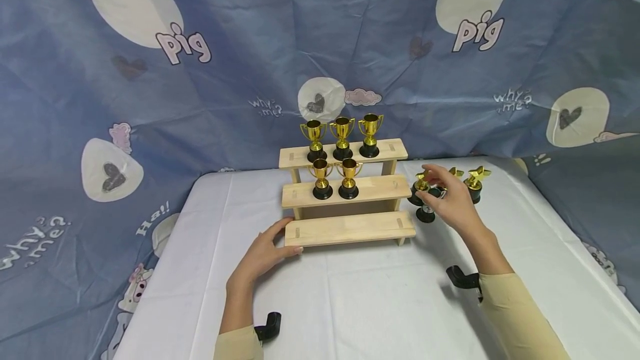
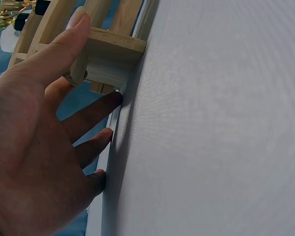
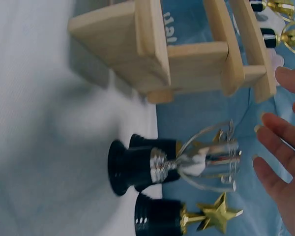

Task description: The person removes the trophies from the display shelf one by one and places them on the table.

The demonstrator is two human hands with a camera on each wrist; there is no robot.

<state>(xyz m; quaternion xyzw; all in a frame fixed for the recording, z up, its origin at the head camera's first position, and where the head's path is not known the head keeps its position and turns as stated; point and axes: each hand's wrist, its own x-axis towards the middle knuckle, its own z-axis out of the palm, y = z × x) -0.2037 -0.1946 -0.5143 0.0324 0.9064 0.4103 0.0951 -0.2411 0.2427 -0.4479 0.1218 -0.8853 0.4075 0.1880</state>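
Observation:
A three-step wooden display stand (image 1: 350, 229) stands on the white table. My left hand (image 1: 262, 254) grips the left end of its lowest step, with the thumb (image 2: 69, 44) on one edge and the index finger round the other; the other fingers are spread. My right hand (image 1: 455, 201) hovers over a silver trophy cup (image 3: 174, 164) on a black base to the right of the stand. Its fingers (image 3: 280, 142) are parted and, in the right wrist view, apart from the cup. Gold star trophies (image 1: 477, 182) stand behind it, partly hidden by the hand.
Three gold trophy cups (image 1: 342, 132) stand on the top step and two gold cups (image 1: 348, 176) on the middle step. A blue printed cloth (image 1: 240, 71) hangs behind the table (image 1: 350, 304).

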